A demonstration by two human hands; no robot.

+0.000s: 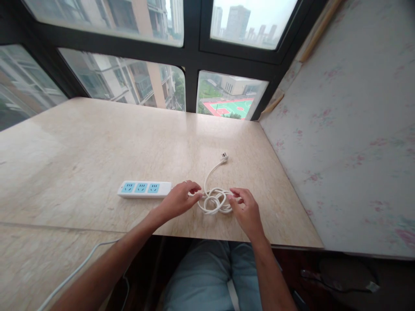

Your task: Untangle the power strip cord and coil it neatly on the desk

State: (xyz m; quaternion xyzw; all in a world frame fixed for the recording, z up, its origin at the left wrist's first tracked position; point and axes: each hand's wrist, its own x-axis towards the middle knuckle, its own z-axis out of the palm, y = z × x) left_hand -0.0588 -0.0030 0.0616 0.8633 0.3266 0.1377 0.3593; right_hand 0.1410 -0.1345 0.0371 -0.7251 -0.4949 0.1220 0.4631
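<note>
You work in soft, even daylight from the windows (pixel 129 82) ahead. Pale sheen on the desk (pixel 97 142); the cord (pixel 212 203) casts faint shadow. Edges bow markedly; focus sharp.

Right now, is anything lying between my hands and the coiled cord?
Nothing visible. The left hand and right hand already grip the cord, one at each side of its coil. The strip lies off to the left and the plug beyond the coil, both clear of the hands.
</note>
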